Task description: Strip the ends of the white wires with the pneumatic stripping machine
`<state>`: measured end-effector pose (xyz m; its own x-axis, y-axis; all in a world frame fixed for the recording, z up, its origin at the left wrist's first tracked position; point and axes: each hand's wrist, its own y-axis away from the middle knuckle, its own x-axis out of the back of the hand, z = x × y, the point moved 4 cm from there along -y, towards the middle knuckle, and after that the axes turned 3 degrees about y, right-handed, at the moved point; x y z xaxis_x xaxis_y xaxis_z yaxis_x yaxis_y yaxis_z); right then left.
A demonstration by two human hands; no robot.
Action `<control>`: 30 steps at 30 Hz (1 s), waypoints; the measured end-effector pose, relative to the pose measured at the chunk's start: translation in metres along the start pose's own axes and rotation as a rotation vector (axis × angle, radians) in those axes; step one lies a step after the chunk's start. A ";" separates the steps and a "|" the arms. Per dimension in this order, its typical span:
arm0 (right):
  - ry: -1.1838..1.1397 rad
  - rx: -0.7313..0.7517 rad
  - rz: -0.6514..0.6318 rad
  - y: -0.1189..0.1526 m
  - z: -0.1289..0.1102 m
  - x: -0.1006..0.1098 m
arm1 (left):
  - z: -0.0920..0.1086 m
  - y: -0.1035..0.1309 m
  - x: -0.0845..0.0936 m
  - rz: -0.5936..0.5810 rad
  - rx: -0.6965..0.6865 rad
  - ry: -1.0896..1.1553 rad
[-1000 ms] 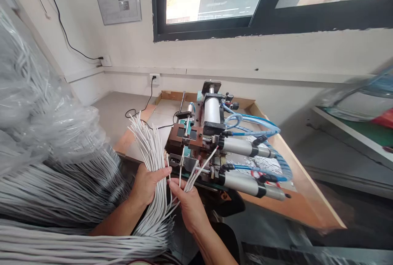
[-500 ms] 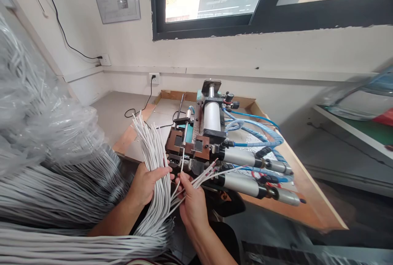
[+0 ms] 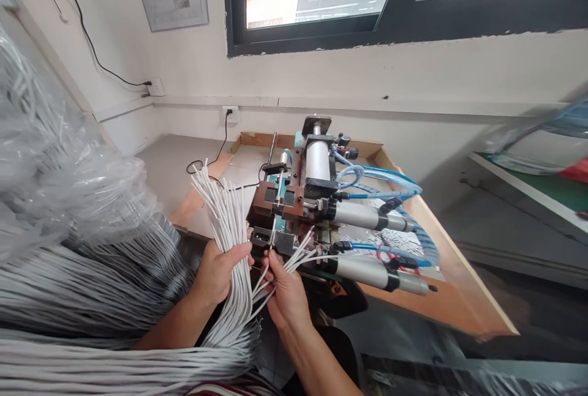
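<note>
My left hand [image 3: 225, 267] is wrapped round a thick bundle of white cables [image 3: 225, 209], whose cut ends fan out upward. Beside it, my right hand [image 3: 285, 283] pinches a single white cable [image 3: 274, 232] that runs up into the jaws of a pneumatic wire-stripping machine [image 3: 285, 200]. Several other cables [image 3: 301, 254] pass through the same hand and stick out to the right, a few with reddish inner wires at their tips. The brown upper jaw blocks sit close together around the cable.
A heap of long white cables [image 3: 82, 280] fills the left side, partly under clear plastic wrap [image 3: 78, 169]. Stripped scraps [image 3: 399, 240] lie in the wooden-edged tray [image 3: 478, 298] beneath blue air hoses [image 3: 404, 182]. A shelf [image 3: 528, 194] stands at right.
The machine's brown jaw blocks have come together around the cable, and their air cylinders have shifted left. My right hand and its cables have moved slightly up; my left hand keeps its grip.
</note>
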<state>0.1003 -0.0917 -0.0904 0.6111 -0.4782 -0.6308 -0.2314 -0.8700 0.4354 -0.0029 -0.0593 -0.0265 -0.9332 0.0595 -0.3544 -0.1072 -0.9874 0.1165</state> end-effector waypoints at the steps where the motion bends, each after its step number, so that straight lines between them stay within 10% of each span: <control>1: 0.045 0.033 -0.039 0.002 0.000 0.001 | -0.001 0.000 0.001 -0.012 -0.005 0.003; 12: 0.357 -0.205 -0.592 0.043 0.034 0.017 | -0.012 0.011 0.028 -0.065 0.113 0.058; 21: 0.448 -0.317 -0.638 0.072 0.054 0.015 | -0.005 0.035 0.032 -0.183 0.075 0.031; 30: 0.586 -0.119 -0.625 0.088 0.056 0.023 | 0.003 0.043 0.054 0.147 -0.207 -0.133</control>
<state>0.0514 -0.1861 -0.1030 0.8994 0.2510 -0.3580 0.3377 -0.9189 0.2041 -0.0592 -0.0977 -0.0380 -0.9718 -0.0813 -0.2215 0.0923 -0.9949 -0.0396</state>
